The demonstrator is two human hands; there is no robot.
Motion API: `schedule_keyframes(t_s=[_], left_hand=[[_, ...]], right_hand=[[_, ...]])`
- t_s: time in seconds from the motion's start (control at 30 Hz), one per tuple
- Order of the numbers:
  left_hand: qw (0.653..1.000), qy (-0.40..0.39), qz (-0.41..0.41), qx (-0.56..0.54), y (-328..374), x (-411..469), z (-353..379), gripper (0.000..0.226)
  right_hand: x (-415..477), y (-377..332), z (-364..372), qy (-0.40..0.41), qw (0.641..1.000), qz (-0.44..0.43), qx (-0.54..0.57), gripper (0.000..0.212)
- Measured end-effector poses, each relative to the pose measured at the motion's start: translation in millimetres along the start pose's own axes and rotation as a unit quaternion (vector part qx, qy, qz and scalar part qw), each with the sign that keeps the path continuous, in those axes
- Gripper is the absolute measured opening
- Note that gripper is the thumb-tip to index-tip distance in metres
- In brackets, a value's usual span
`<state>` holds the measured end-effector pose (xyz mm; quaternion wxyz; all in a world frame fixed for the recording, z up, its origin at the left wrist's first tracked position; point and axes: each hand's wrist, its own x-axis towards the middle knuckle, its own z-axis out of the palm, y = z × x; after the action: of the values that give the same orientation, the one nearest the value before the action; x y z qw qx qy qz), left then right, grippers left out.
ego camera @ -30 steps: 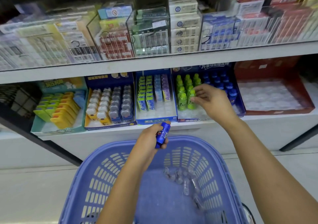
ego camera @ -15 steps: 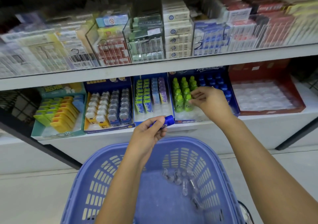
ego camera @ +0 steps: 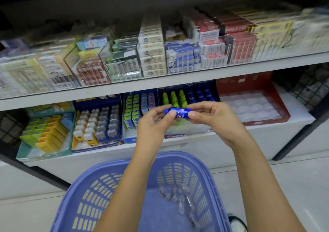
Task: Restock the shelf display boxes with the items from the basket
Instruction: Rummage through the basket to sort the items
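Blue bottle [ego camera: 178,113] held sideways in mid-air, just in front of the green/blue display box [ego camera: 178,136], above the basket [ego camera: 178,156]. Left hand [ego camera: 153,124] pinches one end, right hand [ego camera: 213,119] pinches the other. Probably reorienting it to go upright into the blue rows [ego camera: 201,94]. Clear pieces [ego camera: 178,196] lie in the basket.

1. A white upper shelf board [ego camera: 160,82] runs across the whole view.
2. Clear bins [ego camera: 122,66] stand side by side on it, some with black handwritten digits on their fronts.
3. The bins hold stacked small packs: white packs [ego camera: 151,53], blue-and-white packs [ego camera: 183,57] and red packs [ego camera: 238,48]. Their print is too blurred to read.
4. Black frame bars slant at the right [ego camera: 299,135] and left [ego camera: 35,171].
5. Black wire mesh [ego camera: 309,87] closes the right end.
6. A shoe toe [ego camera: 236,223] rests on the pale floor [ego camera: 26,214].
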<state>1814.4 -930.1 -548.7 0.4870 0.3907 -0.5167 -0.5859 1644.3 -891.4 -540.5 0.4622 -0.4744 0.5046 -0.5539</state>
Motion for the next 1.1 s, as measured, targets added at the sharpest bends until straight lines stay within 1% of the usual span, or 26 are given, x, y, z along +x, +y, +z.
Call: schedule_keyframes(t_s=[0.07,0.13,0.2,0.23,0.27,0.3,0.37,0.4,0.43,0.5,0.57,0.6,0.77,0.9,1.0,1.1], left_hand=[[0.999,-0.002,-0.008,-0.047,-1,4,10,0.013],[0.998,-0.006,-0.014,-0.066,0,9,18,0.012],[0.999,0.002,-0.018,-0.039,3,18,24,0.01],[1.0,0.013,-0.016,-0.004,4,25,26,0.008],[0.999,0.022,-0.011,0.046,5,33,28,0.007],[0.994,0.022,-0.006,0.102,7,41,30,0.008],[0.98,-0.005,0.005,0.2,9,55,38,0.013],[0.967,-0.024,0.009,0.252,8,60,43,0.016],[0.95,-0.043,0.014,0.31,6,64,48,0.019],[0.91,-0.078,0.021,0.407,1,71,55,0.021],[0.877,-0.105,0.031,0.468,-3,76,59,0.021],[0.867,-0.115,0.034,0.484,-6,79,61,0.023],[0.847,-0.128,0.048,0.514,-12,85,71,0.027],[0.818,-0.148,0.071,0.551,-9,88,77,0.025],[0.803,-0.176,0.06,0.566,0,93,81,0.023],[0.795,-0.183,0.033,0.578,6,97,82,0.026]], right_hand=[[0,2,-7,0.014,1.0,0.001,0.015,0.015],[0,3,-12,0.02,0.999,0.002,0.027,0.015],[1,5,-19,0.042,0.999,0.001,0.02,0.015],[1,6,-23,0.068,0.998,0.001,0.001,0.017],[2,9,-29,0.109,0.993,0.002,-0.038,0.018],[3,12,-35,0.159,0.982,0.004,-0.1,0.018],[4,21,-47,0.248,0.934,0.014,-0.258,0.017],[4,26,-51,0.267,0.908,0.02,-0.321,0.02],[4,31,-54,0.269,0.892,0.027,-0.363,0.024],[5,42,-55,0.252,0.874,0.05,-0.413,0.034],[7,51,-54,0.246,0.867,0.062,-0.429,0.042],[8,53,-54,0.248,0.866,0.063,-0.43,0.043],[11,55,-54,0.242,0.866,0.059,-0.433,0.043],[11,55,-53,0.243,0.865,0.059,-0.434,0.043],[11,55,-54,0.239,0.867,0.058,-0.433,0.043],[11,54,-54,0.235,0.868,0.06,-0.432,0.043]])
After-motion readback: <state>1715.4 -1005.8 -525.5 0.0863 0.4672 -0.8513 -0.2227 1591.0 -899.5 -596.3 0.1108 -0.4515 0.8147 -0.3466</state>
